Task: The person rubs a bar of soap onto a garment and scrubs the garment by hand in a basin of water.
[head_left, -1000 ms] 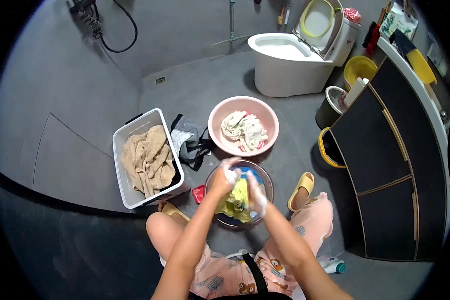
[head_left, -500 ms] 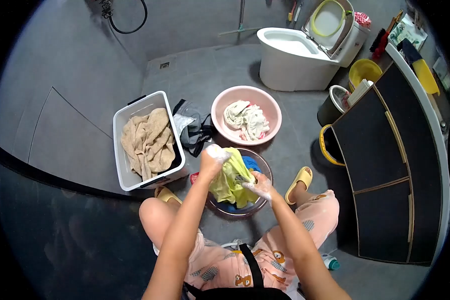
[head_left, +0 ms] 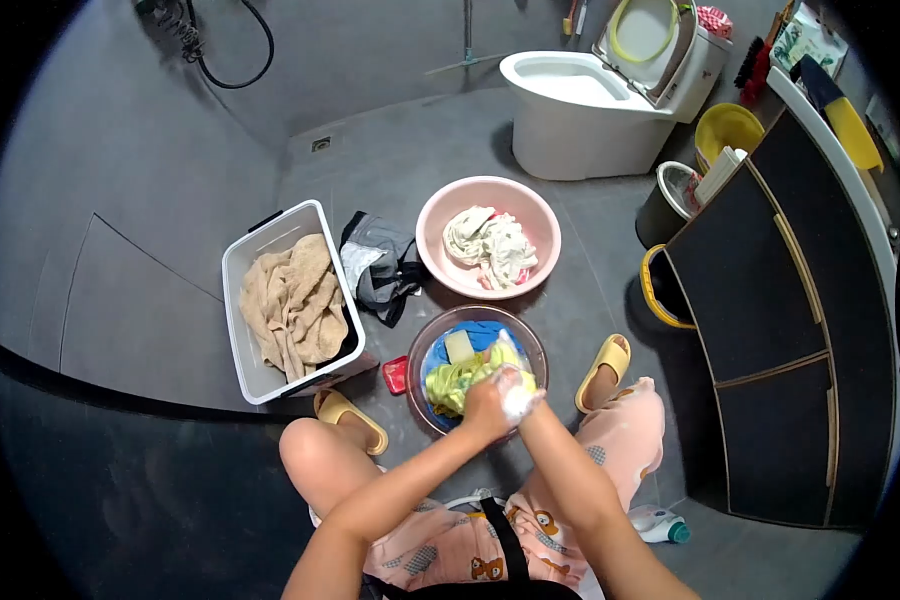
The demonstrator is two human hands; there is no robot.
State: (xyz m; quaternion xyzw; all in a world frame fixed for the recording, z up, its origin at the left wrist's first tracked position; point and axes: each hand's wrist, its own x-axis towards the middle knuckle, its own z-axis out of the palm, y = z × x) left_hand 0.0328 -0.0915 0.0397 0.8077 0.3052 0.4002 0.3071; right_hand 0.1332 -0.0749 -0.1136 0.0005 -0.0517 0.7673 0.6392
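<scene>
Two foamy hands [head_left: 490, 402], crumpled cloth [head_left: 450, 384]; round basin [head_left: 437, 322]

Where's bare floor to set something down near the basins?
Free: between the pink basin and yellow-rimmed bucket; also between the floor drain and toilet. Crowded: between the storage box and pink basin, where grey-black fabric lies.

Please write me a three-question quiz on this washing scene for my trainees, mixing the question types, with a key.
1. Multiple choice. Seen from the person, where is the pink basin relative to the brown basin?
A) Beyond it
B) Nearer the person
C) Inside it

2. True or false? The tan cloth lies in the pink basin.

3. Fill in the blank. Besides the yellow-green cloth, the brown basin holds fabric coloured ____.

Key
1: A
2: False; the tan cloth is in the white tub.
3: blue
</scene>
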